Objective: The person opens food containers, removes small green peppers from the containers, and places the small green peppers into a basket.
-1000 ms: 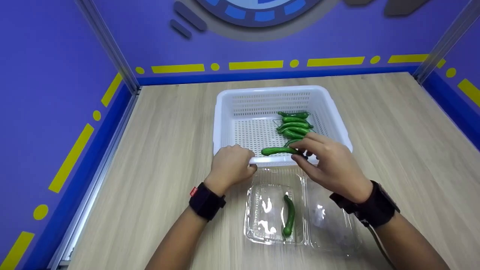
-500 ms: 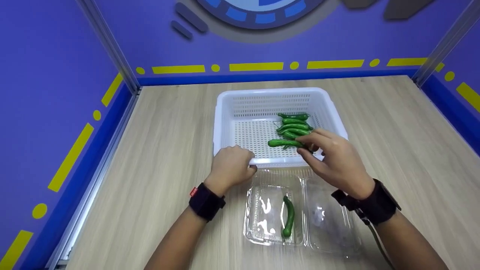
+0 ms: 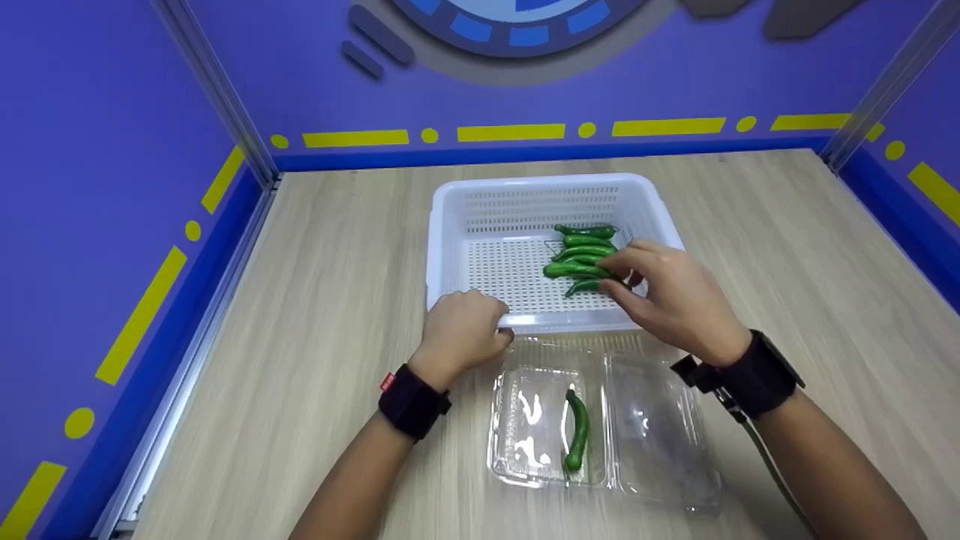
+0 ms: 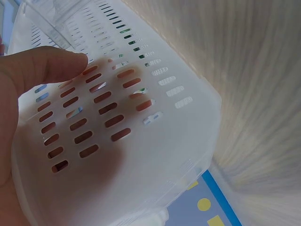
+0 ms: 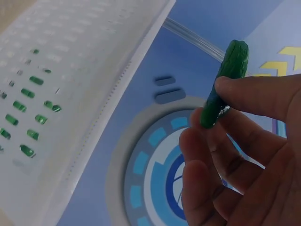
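My right hand [image 3: 671,292] pinches a green chili pepper [image 3: 564,270] between thumb and fingertips, over the right side of a white perforated basket [image 3: 540,320]. In the right wrist view this held pepper [image 5: 233,59] appears above the basket's wall. Several green peppers [image 3: 589,232] lie side by side in the basket, partly hidden by that hand. My left hand [image 3: 465,330] grips the basket's near rim at the left, its thumb [image 4: 61,66] against the outer wall. In front of the basket, one curved green pepper [image 3: 577,439] lies in a clear plastic clamshell box [image 3: 517,480].
The clamshell's lid [image 3: 660,450] lies unfolded to the right, under my right forearm. Everything stands on a light wooden table [image 3: 337,262]. Blue panels [image 3: 375,97] wall it in at the back and both sides. A cable [image 3: 776,480] trails from my right wrist strap.
My right hand has moved forward and slightly right, carrying the pepper from the near rim to over the peppers inside the basket. The left hand stays on the rim.
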### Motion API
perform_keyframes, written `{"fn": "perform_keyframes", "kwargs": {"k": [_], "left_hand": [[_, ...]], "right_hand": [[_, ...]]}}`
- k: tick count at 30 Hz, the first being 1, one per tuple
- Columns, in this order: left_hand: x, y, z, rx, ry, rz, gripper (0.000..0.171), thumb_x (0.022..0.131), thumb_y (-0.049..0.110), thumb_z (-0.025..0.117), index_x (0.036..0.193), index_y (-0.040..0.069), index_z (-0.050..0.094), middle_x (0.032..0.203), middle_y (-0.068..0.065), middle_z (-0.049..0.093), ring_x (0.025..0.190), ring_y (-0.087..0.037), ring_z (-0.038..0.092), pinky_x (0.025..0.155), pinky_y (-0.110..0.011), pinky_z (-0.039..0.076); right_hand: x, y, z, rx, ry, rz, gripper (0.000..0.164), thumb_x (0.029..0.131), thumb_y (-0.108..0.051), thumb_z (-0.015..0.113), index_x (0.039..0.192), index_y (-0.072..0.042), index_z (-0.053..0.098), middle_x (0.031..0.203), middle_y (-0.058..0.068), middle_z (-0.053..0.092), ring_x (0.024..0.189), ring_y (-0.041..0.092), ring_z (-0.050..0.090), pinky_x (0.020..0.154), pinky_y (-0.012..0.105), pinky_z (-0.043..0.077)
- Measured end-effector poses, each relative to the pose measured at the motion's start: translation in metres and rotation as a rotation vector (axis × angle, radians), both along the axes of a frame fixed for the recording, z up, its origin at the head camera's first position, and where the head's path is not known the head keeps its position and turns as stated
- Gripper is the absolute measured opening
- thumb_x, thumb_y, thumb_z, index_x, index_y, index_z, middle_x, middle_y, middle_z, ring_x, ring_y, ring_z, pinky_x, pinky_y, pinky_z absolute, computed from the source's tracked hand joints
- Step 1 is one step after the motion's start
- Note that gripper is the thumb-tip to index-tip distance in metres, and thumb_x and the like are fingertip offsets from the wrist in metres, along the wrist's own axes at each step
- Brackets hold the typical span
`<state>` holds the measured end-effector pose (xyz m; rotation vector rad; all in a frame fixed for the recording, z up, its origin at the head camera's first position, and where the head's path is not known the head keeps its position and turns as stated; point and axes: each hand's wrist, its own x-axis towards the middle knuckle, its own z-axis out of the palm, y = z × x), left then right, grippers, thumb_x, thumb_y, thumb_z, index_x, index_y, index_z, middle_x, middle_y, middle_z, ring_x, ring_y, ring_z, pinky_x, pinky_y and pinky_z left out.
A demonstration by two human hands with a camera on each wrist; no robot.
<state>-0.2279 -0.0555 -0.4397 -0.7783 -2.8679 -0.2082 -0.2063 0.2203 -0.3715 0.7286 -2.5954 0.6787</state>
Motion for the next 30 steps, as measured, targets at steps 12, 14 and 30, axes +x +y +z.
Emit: {"fn": "perform_keyframes", "kwargs": {"k": [12,14,30], "left_hand": [[0.0,0.001,0.0,-0.005,0.001,-0.014,0.034,0.082,0.029,0.067,0.058,0.02,0.043,0.055,0.008,0.038,0.052,-0.015,0.046,0.048,-0.037,0.045],[0.0,0.0,0.0,-0.01,-0.001,-0.011,0.034,0.082,0.03,0.067,0.059,0.02,0.045,0.055,0.008,0.038,0.052,-0.015,0.045,0.048,-0.036,0.044],[0.0,0.0,0.002,-0.02,-0.02,-0.004,0.027,0.084,0.032,0.068,0.063,0.018,0.059,0.056,0.006,0.047,0.053,-0.017,0.049,0.049,-0.038,0.046]], "right_hand": [[-0.027,0.01,0.004,0.129,-0.128,0.034,0.016,0.089,-0.01,0.073,0.104,-0.003,0.075,0.091,0.007,0.071,0.08,0.018,0.066,0.071,0.037,0.054],[-0.032,0.009,0.005,0.152,-0.137,0.041,0.016,0.088,-0.009,0.073,0.102,-0.002,0.075,0.089,0.008,0.07,0.08,0.019,0.066,0.072,0.038,0.054],[-0.064,0.0,0.001,0.381,-0.159,-0.004,0.009,0.081,-0.005,0.07,0.075,-0.012,0.069,0.075,0.003,0.062,0.067,0.022,0.053,0.058,0.035,0.037]]}}
